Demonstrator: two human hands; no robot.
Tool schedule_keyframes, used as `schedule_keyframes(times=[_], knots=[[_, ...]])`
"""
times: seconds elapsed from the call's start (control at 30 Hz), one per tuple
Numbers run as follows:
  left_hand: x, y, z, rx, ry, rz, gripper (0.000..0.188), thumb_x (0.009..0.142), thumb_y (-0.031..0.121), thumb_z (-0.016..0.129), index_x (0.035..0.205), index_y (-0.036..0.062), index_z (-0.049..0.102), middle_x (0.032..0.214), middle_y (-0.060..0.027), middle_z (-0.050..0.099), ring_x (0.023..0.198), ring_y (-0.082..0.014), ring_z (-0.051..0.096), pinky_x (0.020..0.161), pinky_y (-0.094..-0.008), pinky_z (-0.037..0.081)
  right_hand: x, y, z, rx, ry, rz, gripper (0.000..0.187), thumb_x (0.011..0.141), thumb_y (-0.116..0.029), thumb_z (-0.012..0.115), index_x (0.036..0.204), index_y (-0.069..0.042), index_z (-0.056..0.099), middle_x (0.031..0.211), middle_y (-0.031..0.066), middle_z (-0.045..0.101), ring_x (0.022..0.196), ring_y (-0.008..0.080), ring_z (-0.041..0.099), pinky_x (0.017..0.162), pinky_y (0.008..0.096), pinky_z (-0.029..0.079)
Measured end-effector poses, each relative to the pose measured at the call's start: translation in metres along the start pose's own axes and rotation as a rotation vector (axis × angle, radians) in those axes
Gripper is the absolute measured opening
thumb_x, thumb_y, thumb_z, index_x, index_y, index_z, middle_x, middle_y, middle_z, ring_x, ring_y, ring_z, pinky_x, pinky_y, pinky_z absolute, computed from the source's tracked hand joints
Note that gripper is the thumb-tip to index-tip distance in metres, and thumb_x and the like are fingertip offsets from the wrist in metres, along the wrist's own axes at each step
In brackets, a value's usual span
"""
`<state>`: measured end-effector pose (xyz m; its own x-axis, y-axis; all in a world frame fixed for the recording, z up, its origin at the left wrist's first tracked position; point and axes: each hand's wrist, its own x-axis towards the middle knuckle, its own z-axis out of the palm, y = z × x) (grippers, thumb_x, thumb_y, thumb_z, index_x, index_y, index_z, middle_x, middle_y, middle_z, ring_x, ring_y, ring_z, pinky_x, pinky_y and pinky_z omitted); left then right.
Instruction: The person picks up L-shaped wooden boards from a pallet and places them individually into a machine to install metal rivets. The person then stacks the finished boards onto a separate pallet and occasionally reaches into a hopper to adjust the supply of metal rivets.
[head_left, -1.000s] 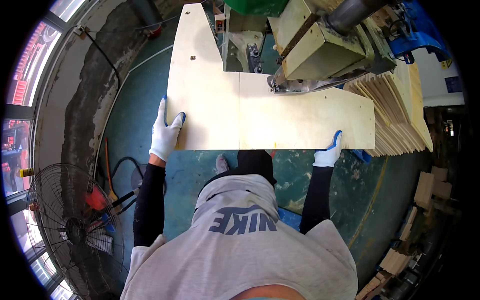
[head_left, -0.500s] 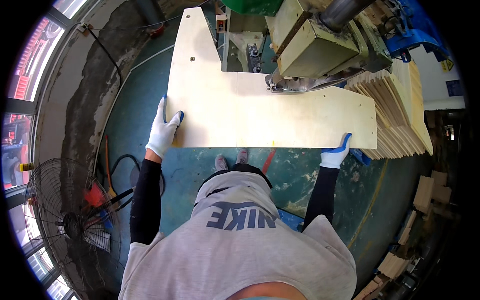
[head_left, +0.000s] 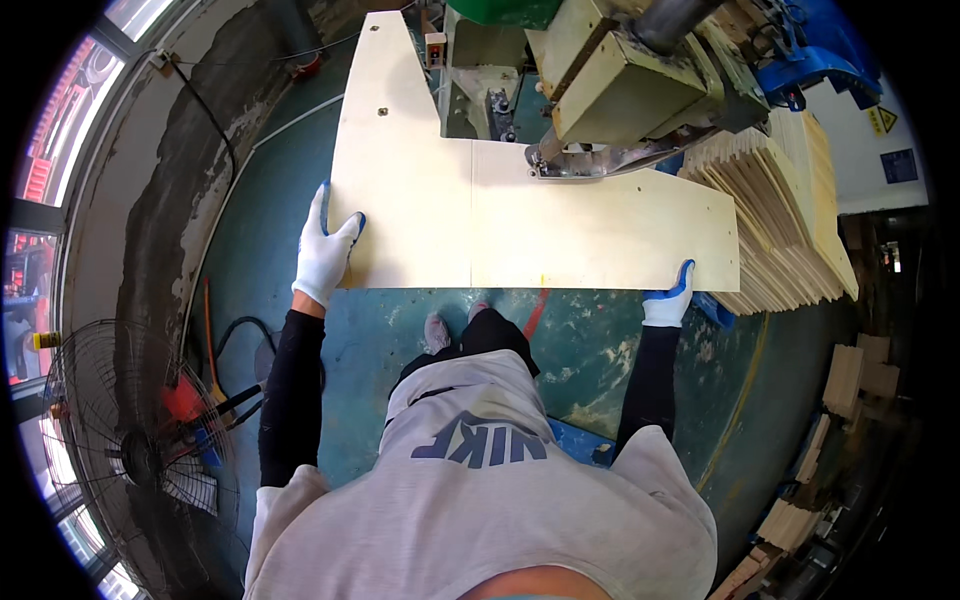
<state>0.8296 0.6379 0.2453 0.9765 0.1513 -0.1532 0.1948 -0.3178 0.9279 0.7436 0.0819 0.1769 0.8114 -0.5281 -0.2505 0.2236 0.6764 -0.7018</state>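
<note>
A large L-shaped pale plywood panel (head_left: 500,220) lies flat in front of me, with small metal inserts in its face and a seam across its middle. My left hand (head_left: 323,250), in a white glove with blue fingertips, grips its left edge, thumb on top. At the right end of the near edge my right hand (head_left: 670,297), gloved alike, holds the panel with its thumb on top and the other fingers hidden beneath. Over the panel's far edge reaches the metal head of a green-grey machine (head_left: 630,95); its curved lower arm (head_left: 600,160) meets the top surface.
A stack of cut plywood panels (head_left: 770,220) stands at the right, beyond the panel's end. On the left is a wire-caged fan (head_left: 140,450) near the windows. Wood blocks (head_left: 843,380) line the far right. A blue object (head_left: 820,60) hangs at upper right.
The panel appears slightly farther left and up in view, and the surroundings have shifted similarly. Both hands keep their hold at the same places on it.
</note>
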Motion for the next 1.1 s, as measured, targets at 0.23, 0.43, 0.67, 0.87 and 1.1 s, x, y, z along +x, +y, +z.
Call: schedule_keyframes(times=[0.23,0.43,0.67,0.87,1.1], knots=[[0.013,-0.012,0.003,0.084,0.028,-0.007,0.071,0.096,0.025,0.068,0.154,-0.0002,0.035,0.143,-0.0212,0.056,0.124,-0.0236,0.058,0.102,-0.0309,0.046,0.004,0.003,-0.007,-0.026,-0.009,-0.045,0.06,0.104,-0.048,0.051,0.146,-0.006,0.046,0.148,0.0114,0.052,0.135,0.0304,0.05,0.113,0.0477,0.041],[0.009,-0.004,0.008,0.2,0.064,0.047,0.066,0.1,0.03,0.064,0.152,0.0,0.037,0.131,-0.0232,0.064,0.119,-0.0299,0.063,0.101,-0.0356,0.047,0.009,0.009,0.003,-0.007,0.123,-0.07,0.06,0.103,-0.047,0.053,0.147,-0.007,0.046,0.148,0.0109,0.052,0.134,0.0305,0.051,0.112,0.0476,0.042],[0.002,-0.001,0.008,0.151,0.098,0.069,0.066,0.099,0.026,0.066,0.153,0.0006,0.037,0.135,-0.018,0.062,0.119,-0.0216,0.061,0.101,-0.0301,0.047,0.013,0.001,0.002,-0.001,0.049,-0.049,0.059,0.104,-0.045,0.052,0.148,-0.006,0.044,0.148,0.0096,0.052,0.133,0.0285,0.052,0.111,0.0454,0.044],[0.003,-0.011,0.002,0.113,0.062,0.052,0.065,0.101,0.022,0.063,0.154,-0.002,0.033,0.138,-0.0167,0.059,0.121,-0.0207,0.059,0.102,-0.0293,0.045,0.007,-0.007,-0.001,0.028,0.091,-0.021,0.054,0.103,-0.033,0.06,0.146,-0.004,0.045,0.143,0.0102,0.055,0.126,0.0251,0.058,0.104,0.0435,0.051],[-0.011,-0.007,0.01,0.01,0.095,0.011,0.061,0.102,0.017,0.062,0.153,-0.0041,0.036,0.136,-0.0108,0.058,0.107,-0.0127,0.058,0.091,-0.0233,0.047,0.023,-0.091,0.023,-0.339,0.657,-0.873,0.042,0.096,-0.006,0.067,0.132,0.001,0.047,0.118,0.0121,0.061,0.105,0.0213,0.063,0.091,0.0366,0.057]])
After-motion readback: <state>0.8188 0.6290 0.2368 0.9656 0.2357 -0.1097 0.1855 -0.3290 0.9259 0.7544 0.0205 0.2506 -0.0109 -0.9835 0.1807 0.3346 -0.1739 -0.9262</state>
